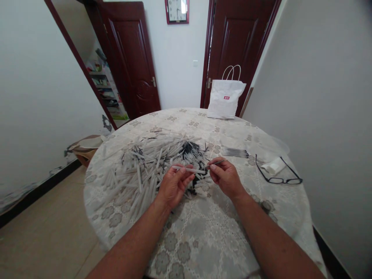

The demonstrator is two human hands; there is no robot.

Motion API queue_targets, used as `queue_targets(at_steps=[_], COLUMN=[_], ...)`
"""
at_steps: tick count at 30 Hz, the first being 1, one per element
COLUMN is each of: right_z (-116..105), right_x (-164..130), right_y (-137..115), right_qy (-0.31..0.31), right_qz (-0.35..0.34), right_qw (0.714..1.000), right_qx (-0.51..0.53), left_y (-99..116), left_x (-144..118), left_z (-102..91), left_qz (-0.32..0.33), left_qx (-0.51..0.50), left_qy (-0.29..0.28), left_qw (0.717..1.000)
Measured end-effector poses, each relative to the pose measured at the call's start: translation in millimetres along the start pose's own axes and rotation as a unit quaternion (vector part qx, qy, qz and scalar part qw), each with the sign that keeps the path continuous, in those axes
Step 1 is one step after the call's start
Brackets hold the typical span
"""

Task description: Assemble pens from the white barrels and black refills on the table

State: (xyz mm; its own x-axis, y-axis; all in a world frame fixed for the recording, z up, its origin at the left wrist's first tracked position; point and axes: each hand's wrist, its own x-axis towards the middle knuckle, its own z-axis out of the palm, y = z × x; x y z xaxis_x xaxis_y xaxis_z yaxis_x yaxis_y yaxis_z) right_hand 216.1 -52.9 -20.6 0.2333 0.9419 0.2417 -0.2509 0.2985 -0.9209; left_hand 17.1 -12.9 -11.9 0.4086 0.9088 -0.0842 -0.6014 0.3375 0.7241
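My left hand is closed on a translucent white tube, held almost level above the table. Between the thumb and fingers of my right hand is a thin dark rod. The rod's inner end is close to the tube's right end; whether it enters the tube I cannot tell. Under and beyond my left hand spreads a loose pile of white tubes, mixed with a heap of thin black pieces. Beyond my right hand lies a neat row of tubes with dark ends.
Black-framed glasses and a white packet lie at the right on the patterned tablecloth. Behind them is a clear plastic sheet or bag. A white paper bag stands at the table's far edge.
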Motion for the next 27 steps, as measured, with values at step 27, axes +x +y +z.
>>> queue_targets(at_steps=[27], right_z=[4.0], right_x=[-0.8], right_y=[2.2], right_qy=[0.033], right_qz=[-0.034], right_qw=[0.998], right_qx=[-0.051], left_y=[-0.7], left_x=[-0.4], left_z=[2.5], left_qz=[0.006], left_qx=[-0.037], left_qy=[0.002], left_qw=[0.999])
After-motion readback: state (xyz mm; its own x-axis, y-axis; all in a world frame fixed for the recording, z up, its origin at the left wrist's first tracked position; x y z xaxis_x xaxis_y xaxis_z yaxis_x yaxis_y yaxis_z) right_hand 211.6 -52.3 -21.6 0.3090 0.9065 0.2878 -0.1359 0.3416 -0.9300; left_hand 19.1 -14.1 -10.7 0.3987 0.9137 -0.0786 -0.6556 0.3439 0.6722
